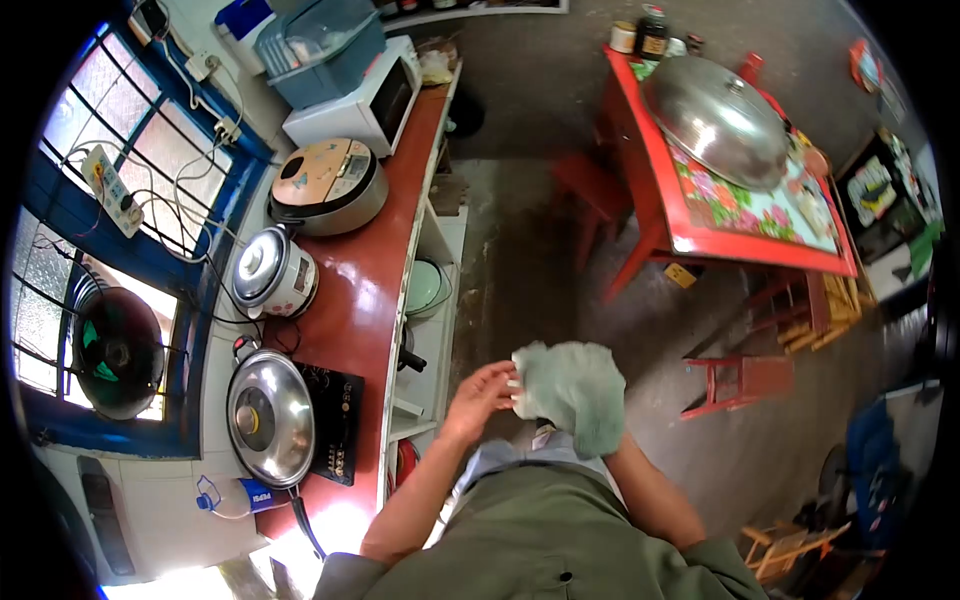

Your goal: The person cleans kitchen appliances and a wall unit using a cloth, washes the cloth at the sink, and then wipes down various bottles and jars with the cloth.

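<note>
Right of the bench (350,270), the left hand (483,398) touches a cloth (577,390), likely soft, light, best pinched by its edge. I can't tell either hand's grip.

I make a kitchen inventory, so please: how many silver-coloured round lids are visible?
3: the pan lid and small cooker lid along the red counter, the large domed lid on the red table. More may be hidden.

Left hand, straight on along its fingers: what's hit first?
Most likely the pale green cloth: the left hand looks to be right at its edge, though one view leaves contact unclear.
</note>
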Motion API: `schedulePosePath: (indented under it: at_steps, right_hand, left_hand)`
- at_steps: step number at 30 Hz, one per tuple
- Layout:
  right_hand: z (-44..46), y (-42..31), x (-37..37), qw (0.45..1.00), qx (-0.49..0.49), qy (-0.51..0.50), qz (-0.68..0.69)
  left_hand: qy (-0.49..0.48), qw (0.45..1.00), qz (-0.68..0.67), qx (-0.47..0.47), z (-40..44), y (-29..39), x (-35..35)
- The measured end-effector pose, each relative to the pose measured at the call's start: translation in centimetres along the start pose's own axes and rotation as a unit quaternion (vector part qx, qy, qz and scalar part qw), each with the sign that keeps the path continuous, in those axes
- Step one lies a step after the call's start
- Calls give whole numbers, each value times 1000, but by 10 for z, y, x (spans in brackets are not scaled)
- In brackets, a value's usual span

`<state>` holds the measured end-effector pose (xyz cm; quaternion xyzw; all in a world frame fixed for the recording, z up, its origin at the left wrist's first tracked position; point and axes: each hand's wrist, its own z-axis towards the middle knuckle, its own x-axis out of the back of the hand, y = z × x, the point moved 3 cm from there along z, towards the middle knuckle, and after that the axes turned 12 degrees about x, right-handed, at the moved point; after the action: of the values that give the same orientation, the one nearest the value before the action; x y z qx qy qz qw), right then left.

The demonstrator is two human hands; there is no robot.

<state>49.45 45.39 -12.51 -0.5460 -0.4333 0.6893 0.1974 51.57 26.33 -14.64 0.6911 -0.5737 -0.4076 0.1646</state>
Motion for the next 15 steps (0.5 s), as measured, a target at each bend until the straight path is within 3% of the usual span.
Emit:
schedulePosePath:
  at_steps: [2,4,8,11,15]
  right_hand:
    - [64,-29,6,996,4,-71,-50]
    - [129,-50,15,993,5,-103,-60]
    - [227,-10,62,997,-13,32,75]
    - [300,3,73,998,54,23,-17]
    - [392,-46,52,965,26,-52,-254]
  left_hand:
    - [97,994,38,-26,5,41,11]
    - [122,991,-2,-46,22,70,30]
    - [188,980,-51,-43,63,113,63]
    - [177,979,-80,-55,110,155,82]
    - [161,984,-66,-48,186,239,95]
